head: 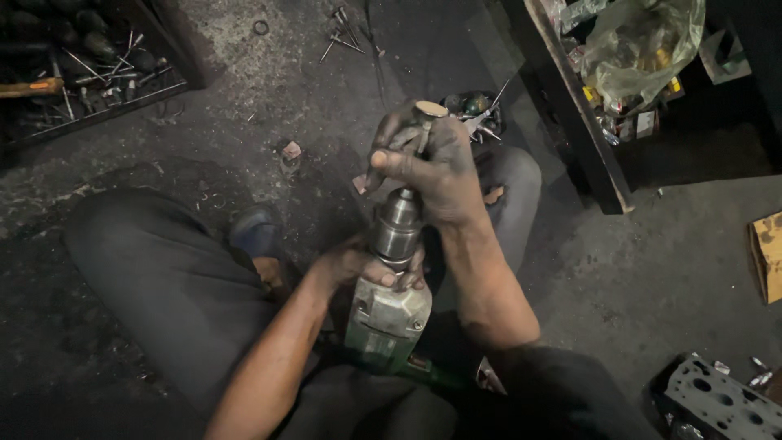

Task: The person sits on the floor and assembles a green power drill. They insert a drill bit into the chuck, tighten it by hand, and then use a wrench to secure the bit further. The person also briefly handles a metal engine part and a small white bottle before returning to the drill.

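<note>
A worn green-grey electric drill point(387, 322) with a smooth steel chuck point(397, 228) stood upright between the person's knees. The left hand point(358, 265) wrapped its grip closed around the drill body just below the chuck. The greasy right hand point(428, 167) closed its grip on a round-headed metal valve point(427, 122) seated in the chuck. Loose valves point(342, 37) lay on the gritty concrete floor point(269, 98); a dark shelf point(570, 106) stood right.

drill point(388, 314): rear hidden by lap | valve point(425, 122): stem hidden by right-hand fingers point(407, 163) | cylinder head point(717, 403): cut off by edge
</note>
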